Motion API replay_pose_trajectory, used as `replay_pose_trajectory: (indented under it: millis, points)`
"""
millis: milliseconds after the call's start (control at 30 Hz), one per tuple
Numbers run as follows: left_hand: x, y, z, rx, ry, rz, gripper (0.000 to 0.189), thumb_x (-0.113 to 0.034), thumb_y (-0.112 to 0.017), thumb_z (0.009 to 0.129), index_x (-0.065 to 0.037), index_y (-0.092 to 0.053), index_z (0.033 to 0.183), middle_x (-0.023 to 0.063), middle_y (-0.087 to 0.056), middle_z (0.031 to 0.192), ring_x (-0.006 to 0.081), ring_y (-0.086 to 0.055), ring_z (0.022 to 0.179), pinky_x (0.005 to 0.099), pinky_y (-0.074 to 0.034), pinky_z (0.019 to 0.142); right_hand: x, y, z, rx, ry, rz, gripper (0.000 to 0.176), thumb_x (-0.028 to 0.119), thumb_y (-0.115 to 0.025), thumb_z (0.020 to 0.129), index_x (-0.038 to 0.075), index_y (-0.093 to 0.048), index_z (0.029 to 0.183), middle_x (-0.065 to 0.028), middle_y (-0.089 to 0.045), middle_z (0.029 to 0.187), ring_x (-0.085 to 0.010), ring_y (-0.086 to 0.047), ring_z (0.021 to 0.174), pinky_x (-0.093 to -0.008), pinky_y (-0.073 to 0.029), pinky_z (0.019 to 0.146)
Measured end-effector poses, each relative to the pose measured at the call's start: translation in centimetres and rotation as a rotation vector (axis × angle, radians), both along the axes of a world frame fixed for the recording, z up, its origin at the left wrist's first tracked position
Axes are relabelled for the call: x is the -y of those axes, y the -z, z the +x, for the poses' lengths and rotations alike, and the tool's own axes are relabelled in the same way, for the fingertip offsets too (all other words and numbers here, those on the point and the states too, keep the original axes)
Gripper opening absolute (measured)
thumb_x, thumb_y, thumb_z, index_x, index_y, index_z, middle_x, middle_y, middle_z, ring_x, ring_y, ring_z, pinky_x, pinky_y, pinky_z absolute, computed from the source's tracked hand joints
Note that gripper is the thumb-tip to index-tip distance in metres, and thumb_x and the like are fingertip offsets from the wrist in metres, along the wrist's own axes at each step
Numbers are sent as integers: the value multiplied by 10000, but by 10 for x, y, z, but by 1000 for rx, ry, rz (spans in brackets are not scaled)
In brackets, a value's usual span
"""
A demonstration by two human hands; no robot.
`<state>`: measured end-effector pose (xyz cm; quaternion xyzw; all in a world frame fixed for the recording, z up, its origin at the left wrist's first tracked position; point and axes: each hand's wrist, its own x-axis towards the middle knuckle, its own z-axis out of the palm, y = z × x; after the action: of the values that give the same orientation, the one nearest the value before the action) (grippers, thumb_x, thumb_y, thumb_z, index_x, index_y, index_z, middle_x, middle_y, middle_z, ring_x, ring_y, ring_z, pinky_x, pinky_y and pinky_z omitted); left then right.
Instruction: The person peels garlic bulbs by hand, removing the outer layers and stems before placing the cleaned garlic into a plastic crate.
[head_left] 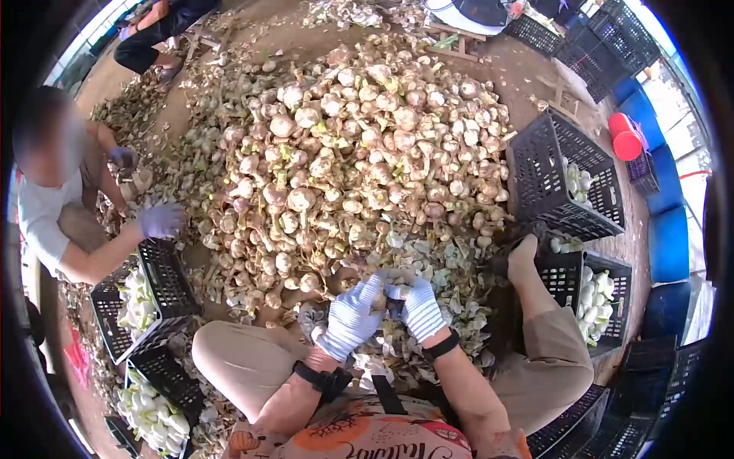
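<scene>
Down on the floor before the big heap of pale papery garlic bulbs (pixel 367 145), the white-gloved left hand (pixel 348 317) and right hand (pixel 420 306) each have a grip closed on one small pale garlic bulb (pixel 391 291) between them. I'd say pinching close to the stem gives the surest control
</scene>
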<state>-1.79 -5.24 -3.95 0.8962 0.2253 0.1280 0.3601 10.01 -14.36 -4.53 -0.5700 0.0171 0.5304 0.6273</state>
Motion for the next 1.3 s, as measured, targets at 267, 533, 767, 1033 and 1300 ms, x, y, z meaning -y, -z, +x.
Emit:
replay_pose_trajectory:
  millis: [267, 533, 767, 1033, 1300]
  points:
    - [-21, -19, -7, 428, -274, -1809, 586, -23, -656, 718, 12, -368, 1228, 179, -600, 913, 243, -616, 651, 356, -535, 565, 2, -35, 9, 714, -290, 204, 357, 11, -583, 717, 23, -589, 1073, -80, -639, 924, -169, -603, 849, -289, -482, 766]
    - [-15, -6, 1, 458, -296, -1626, 405, 2, -690, 727, 23, -479, 1072, 122, -601, 885, 211, -634, 725, 314, -555, 628, 7, -50, 13, 357, -173, 83, 443, 11, -606, 778, 28, -508, 1210, -111, -604, 1068, -150, -616, 777, -240, -511, 625]
    - [-11, -12, 0, 455, -320, -1562, 425, 30, -717, 673, 14, -507, 1042, 104, -609, 916, 226, -638, 745, 317, -558, 657, 11, -38, 7, 84, -84, 135, 339, 53, -617, 765, -54, -579, 1084, -62, -633, 772, -110, -563, 542, -211, -461, 471]
    - [-15, -14, -11, 421, -289, -1918, 360, -16, -659, 689, 31, -535, 1024, 182, -615, 850, 295, -625, 661, 404, -557, 568, 17, -32, 23, 349, -400, 206, 375, -1, -622, 682, -12, -625, 1057, -50, -669, 842, -90, -595, 741, -231, -487, 683]
    - [-20, -2, -12, 471, -152, -2000, 448, -79, -672, 701, 35, -522, 1108, 216, -602, 891, 320, -607, 680, 437, -540, 549, 7, -26, 24, 1056, -435, 237, 467, -54, -587, 657, 63, -585, 1109, -83, -620, 1036, -185, -605, 856, -300, -496, 765]
